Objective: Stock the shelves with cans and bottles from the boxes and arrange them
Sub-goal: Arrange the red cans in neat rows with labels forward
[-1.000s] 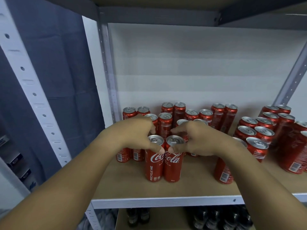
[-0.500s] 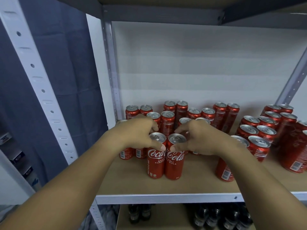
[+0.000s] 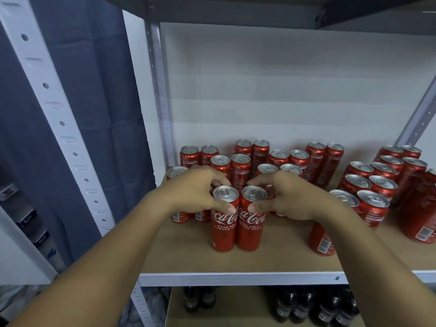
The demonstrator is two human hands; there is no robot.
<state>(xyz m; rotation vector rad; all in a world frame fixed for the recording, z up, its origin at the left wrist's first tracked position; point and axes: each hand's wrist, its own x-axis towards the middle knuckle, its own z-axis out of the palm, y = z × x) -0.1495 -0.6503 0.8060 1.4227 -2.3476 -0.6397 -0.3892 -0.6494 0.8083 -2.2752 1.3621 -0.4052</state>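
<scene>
Presently, the wooden shelf board (image 3: 188, 256) sits in a metal rack with a white front edge (image 3: 236, 279) and a perforated grey upright (image 3: 160, 102) at the back left corner; a white wall (image 3: 283, 90) stands behind it. Two tall red cans stand upright and touching near the front of the board: the left can (image 3: 224, 223) is gripped at its top by the left hand (image 3: 195, 192), thumb on the front and fingers curled over the rim, and the right can (image 3: 251, 223) is gripped the same way by the right hand (image 3: 287, 197). More red cans (image 3: 278, 159) stand in paired rows behind them, and another cluster (image 3: 382, 178) stands to the right. A dark blue curtain (image 3: 94, 114) hangs left of the rack. Dark bottles (image 3: 306, 305) stand on the shelf below.
</scene>
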